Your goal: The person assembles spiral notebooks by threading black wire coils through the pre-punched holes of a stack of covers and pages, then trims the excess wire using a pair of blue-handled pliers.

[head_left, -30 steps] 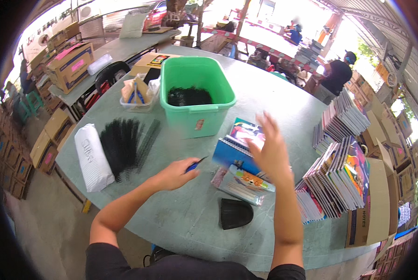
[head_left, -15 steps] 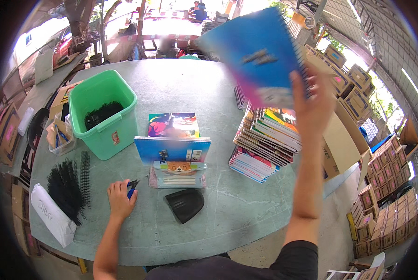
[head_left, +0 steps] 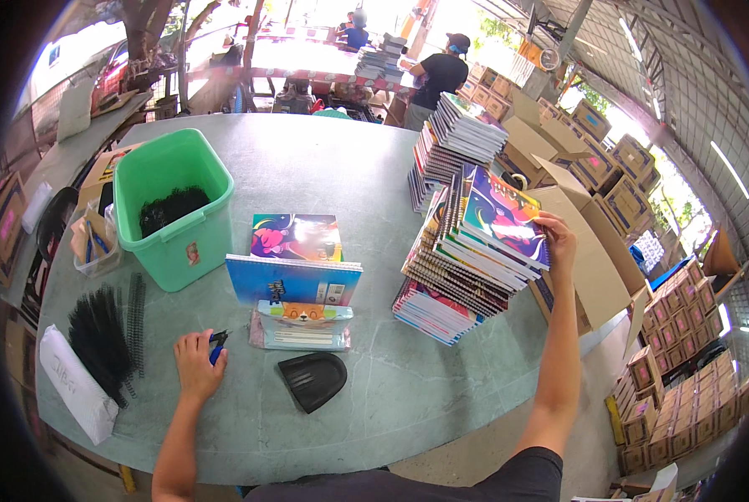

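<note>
On the table, my left hand (head_left: 197, 366) is closed around small pliers (head_left: 218, 347) with blue handles and dark jaws. My right hand (head_left: 559, 243) grips the edge of a spiral notebook (head_left: 502, 213) with a colourful purple cover. That notebook lies on a tall stack of spiral notebooks (head_left: 454, 272) at the right. Between my hands stands a blue-backed notebook (head_left: 295, 279), leaning on a pack of notebooks with an animal face (head_left: 303, 325). Another purple-covered notebook (head_left: 297, 237) lies just behind it. A black wedge-shaped piece (head_left: 313, 380) rests nearer to me.
A green bin (head_left: 203, 233) holds black coils. Loose black spiral coils (head_left: 100, 339) and a white wrapped bundle (head_left: 77, 381) lie at the left. A second notebook stack (head_left: 471, 125), an open carton (head_left: 588, 268) and a person in black (head_left: 441, 75) are beyond at right.
My right hand has brought the notebook down from the air onto the right-hand stack; its purple cover now faces up. My left hand stays with the pliers. The view has shifted slightly.
</note>
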Motion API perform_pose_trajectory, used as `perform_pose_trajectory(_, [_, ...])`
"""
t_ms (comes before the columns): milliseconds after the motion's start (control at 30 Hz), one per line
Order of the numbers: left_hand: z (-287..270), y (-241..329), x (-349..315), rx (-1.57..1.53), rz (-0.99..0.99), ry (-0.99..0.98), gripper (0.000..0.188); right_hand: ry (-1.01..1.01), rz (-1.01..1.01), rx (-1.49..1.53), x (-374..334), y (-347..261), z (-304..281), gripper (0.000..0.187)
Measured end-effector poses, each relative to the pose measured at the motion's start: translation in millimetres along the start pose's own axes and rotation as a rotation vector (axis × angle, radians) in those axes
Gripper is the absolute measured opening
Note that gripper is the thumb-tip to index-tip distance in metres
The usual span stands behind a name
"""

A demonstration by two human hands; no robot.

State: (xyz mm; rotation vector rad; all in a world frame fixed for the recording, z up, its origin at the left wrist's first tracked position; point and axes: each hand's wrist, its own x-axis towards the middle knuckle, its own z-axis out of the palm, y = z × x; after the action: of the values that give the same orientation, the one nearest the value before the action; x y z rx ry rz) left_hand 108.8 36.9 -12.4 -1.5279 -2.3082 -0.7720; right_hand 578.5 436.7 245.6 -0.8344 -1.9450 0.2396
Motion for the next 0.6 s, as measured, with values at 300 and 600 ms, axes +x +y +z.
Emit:
perform_pose_trajectory(300, [-6,6,2,-0.022,-0.084,-0.077,0.051,-0.097,0.074,0.128,5,28,2,0.02])
perform_pose_trajectory(600, [-15,14,75,-0.576,-0.301,-0.133,0.067,0.022,-0.152,0.565,-62,-140,101,0.024])
